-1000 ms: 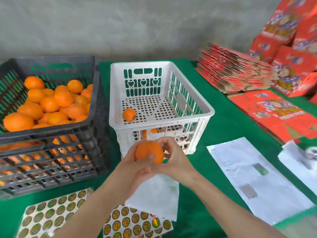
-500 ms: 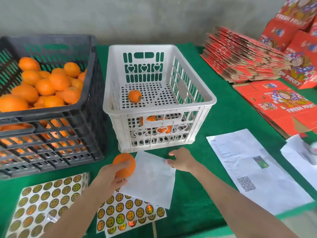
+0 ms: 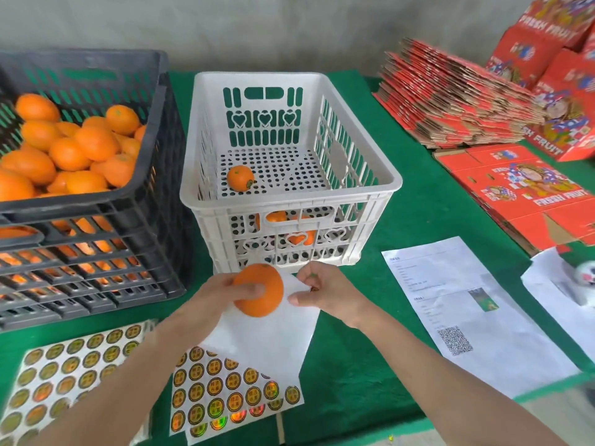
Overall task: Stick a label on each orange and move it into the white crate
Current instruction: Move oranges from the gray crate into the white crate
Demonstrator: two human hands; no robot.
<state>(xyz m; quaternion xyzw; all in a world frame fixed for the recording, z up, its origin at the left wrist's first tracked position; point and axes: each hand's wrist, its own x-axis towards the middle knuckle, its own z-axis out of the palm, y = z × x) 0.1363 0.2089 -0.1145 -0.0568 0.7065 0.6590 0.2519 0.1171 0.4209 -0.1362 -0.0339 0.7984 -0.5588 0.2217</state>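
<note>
Holds the orange in the left grip, fingers wrapped round it, lifted just in front of the white crate — no longer down by the sticker sheets as half a second ago. Brings the right grip off the white paper to just beside the fruit, fingers curled narrow; cannot tell whether carrying a label. Reads as the sticking step, with the drop into the crate not yet done. Green-clothed counter: black crate heaped with oranges at the far-left, printed sheet by the near-right edge, flat red cartons at the far-right corner — grey wall behind.
</note>
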